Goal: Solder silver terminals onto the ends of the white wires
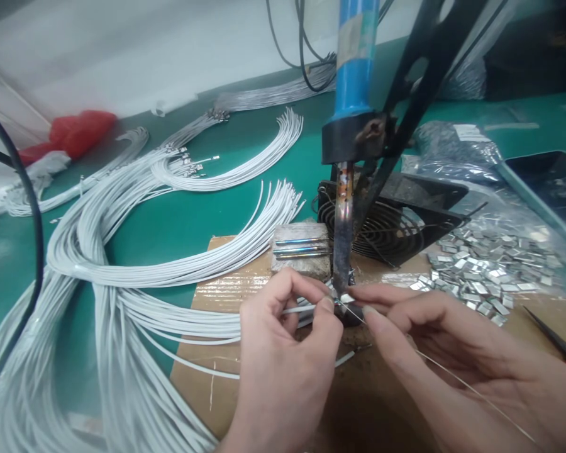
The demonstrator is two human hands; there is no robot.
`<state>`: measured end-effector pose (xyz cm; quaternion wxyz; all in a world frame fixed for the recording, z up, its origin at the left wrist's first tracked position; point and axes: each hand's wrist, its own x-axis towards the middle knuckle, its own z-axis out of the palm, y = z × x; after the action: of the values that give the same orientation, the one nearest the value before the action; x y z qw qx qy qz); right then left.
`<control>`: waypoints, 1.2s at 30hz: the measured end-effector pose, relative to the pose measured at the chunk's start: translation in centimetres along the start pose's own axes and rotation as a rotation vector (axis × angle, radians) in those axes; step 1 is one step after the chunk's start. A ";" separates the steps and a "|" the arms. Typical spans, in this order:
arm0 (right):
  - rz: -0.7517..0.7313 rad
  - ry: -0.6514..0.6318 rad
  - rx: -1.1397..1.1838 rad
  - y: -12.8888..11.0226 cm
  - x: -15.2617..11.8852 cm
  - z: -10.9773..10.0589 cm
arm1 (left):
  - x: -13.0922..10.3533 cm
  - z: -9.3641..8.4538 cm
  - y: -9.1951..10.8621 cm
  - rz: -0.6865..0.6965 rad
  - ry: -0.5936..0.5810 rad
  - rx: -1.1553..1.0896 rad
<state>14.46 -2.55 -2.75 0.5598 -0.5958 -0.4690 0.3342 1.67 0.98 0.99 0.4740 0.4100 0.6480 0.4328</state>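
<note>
Under the soldering iron (343,226), which hangs tip down from a blue handle, both hands meet. My left hand (290,346) pinches the end of a white wire (304,309) between thumb and fingers. From the right, my right hand (434,340) grips a thin solder strand (471,385) between thumb and forefinger, its end near the iron's tip. A small shiny metal piece (346,299) sits between the fingertips of both hands. The exact contact at the tip is partly hidden by fingers.
Bundled white wires (146,270) spread across the left. Behind the hands are a grey block (302,248) and a black fan (391,220). Many small metal pieces (485,270) lie at right, near dark-bladed scissors (554,333). Cardboard (207,371) covers the green table (226,214).
</note>
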 end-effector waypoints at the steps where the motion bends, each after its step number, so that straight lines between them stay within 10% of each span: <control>1: -0.001 0.000 0.006 0.0 0.0 0.0 | 0.0 0.0 0.0 0.011 0.001 0.007; 27: 0.239 0.125 0.109 -2.2 -0.5 1.5 | -0.2 -0.2 -0.1 0.054 -0.016 -0.031; 36: 0.079 0.002 0.060 -0.7 0.0 0.6 | -0.1 -0.1 0.1 0.045 -0.005 -0.013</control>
<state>13.81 -2.37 -2.19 0.5644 -0.5972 -0.4341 0.3694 1.58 0.88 1.13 0.4686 0.4225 0.6346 0.4464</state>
